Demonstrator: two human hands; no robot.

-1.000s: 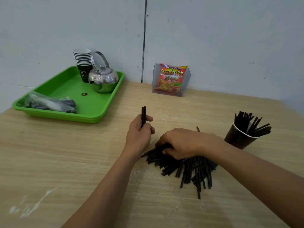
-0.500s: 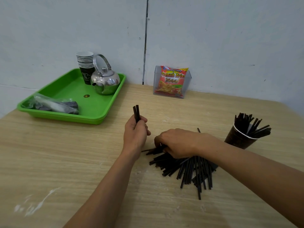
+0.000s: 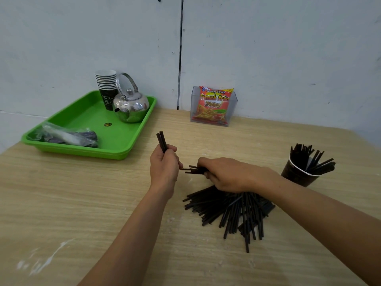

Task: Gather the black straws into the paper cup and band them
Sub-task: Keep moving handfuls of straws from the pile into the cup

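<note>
Straws (image 3: 233,213) lie loose in a fanned black pile on the bench (image 3: 82,203), nearest the camera and under the right forearm. Above the far edge of the pile, the right hand (image 3: 226,175) is curled round a small bunch (image 3: 192,170), whose ends project toward the left hand (image 3: 164,167).

One second ago the right hand lay low on the pile with its fingers among the straws. It has since lifted clear with the bunch. The left hand grips a few held straws (image 3: 161,141), which stood near vertical before and now lean slightly left. The two hands are close but apart.

Judgement: a transfer is in progress, with the right hand picking and the left hand collecting. Most of the pile is not yet gathered, and no band is visible.

The paper cup (image 3: 296,176) stands to the right, well apart from both hands, and already holds a batch of straws (image 3: 309,157). Farther back, a green tray (image 3: 82,150) carries a kettle (image 3: 132,108) and a stack of cups (image 3: 106,85). A snack packet (image 3: 214,104) stands against the wall.
</note>
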